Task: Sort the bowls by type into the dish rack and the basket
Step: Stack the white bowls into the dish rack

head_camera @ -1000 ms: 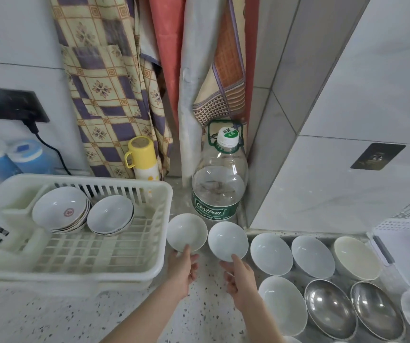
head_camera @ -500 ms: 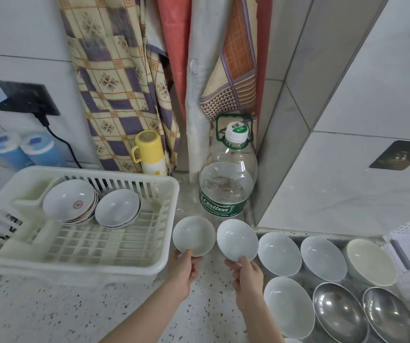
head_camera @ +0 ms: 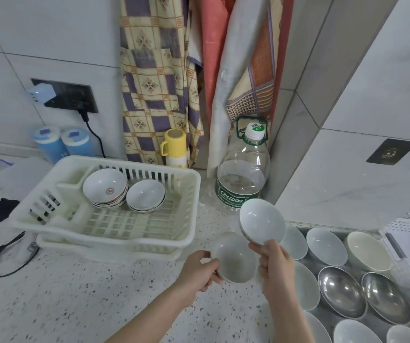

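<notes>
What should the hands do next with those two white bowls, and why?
Probably nest the right hand's bowl into the left hand's bowl: both look like matching plain white bowls, one held just above the other, and the dish rack already holds stacks.

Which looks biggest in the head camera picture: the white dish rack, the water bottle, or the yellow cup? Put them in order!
Largest to smallest, as they look:
1. white dish rack
2. water bottle
3. yellow cup
The cup stands farthest back, so it may look somewhat smaller than it is.

My hands hold glossy white ceramic bowls [head_camera: 262,220]. The dish rack [head_camera: 186,209] on the left is smooth matt plastic, the counter [head_camera: 75,293] speckled stone. Near right, two steel bowls [head_camera: 342,290] shine.
</notes>
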